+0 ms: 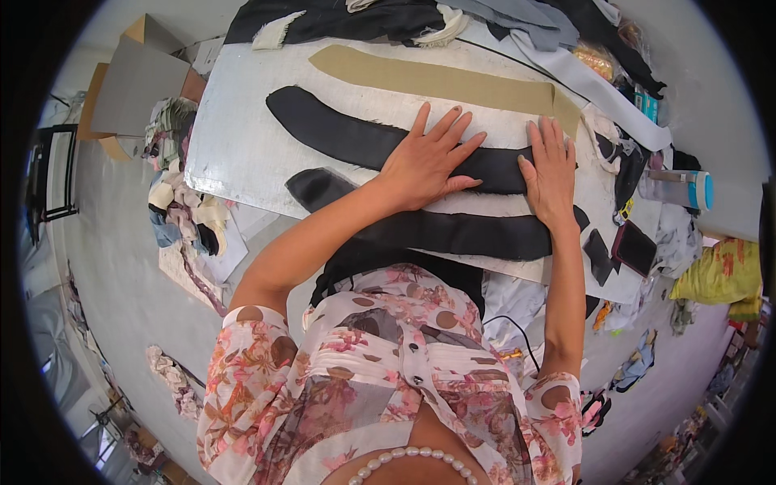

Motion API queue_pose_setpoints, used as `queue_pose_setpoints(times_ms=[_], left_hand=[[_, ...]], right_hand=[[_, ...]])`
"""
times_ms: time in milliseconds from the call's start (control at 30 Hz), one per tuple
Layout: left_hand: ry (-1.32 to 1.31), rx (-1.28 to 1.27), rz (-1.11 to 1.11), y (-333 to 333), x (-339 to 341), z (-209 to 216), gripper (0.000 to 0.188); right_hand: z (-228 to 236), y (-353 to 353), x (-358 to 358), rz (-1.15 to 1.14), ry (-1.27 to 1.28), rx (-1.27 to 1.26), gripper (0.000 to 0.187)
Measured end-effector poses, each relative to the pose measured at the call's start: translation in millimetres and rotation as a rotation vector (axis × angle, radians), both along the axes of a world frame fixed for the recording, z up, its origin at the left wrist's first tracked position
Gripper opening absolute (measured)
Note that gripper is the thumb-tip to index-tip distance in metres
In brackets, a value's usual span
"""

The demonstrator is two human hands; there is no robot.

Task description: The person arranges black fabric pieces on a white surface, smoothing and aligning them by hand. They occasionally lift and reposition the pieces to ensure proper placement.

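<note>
Both my hands lie flat on a long curved strip of black fabric (339, 136) on the pale tabletop. My left hand (427, 162) spreads its fingers across the strip's middle, the fingertips reaching past its far edge. Over the strip's right end rests my right hand (551, 170), fingers stretched out and pointing away from me. Beyond the strip lies a similar tan piece (428, 77). Nearer to me, a second black strip (461, 233) runs along the table's front edge, partly under my forearms.
Dark and grey cloth (323, 28) is heaped at the table's far side. To the right are a phone (634, 248), a clear container with a blue lid (679, 189) and a white band (582, 81). Scraps (190, 210) and a cardboard box (141, 81) stand on the left.
</note>
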State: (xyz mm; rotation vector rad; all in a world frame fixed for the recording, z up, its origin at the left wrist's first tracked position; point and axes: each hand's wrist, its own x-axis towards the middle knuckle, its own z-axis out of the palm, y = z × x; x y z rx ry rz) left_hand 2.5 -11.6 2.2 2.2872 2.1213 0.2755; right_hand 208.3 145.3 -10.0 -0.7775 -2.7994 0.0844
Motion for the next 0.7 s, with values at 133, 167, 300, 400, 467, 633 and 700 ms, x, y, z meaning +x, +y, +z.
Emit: queue_pose_setpoints(times_ms=[133,167,300,400,467,633,700], left_hand=[[-0.009,0.008,0.002,-1,-1,-2,0.070],[-0.060,0.032,-0.011,-1,-2,-3,0.069],[-0.313,0.137,-0.012,-1,-14,7,0.065],[-0.382,0.274,0.087,-3,-51,24,0.055],[-0.298,0.286,0.244,2,-95,23,0.048],[-0.026,0.428,0.552,11,-168,2,0.032],[-0.069,0.303,0.550,8,-174,-3,0.027]], right_hand=[[0,1,-2,0.001,0.001,-0.027,0.055],[1,1,-2,-0.002,-0.001,-0.041,0.055],[5,18,-1,-0.045,0.178,-0.088,0.049],[16,45,-5,-0.193,0.372,0.004,0.039],[25,63,-14,-0.306,0.205,0.046,0.030],[6,103,-21,-0.335,0.033,0.107,0.020],[0,110,-19,-0.281,0.058,0.147,0.018]])
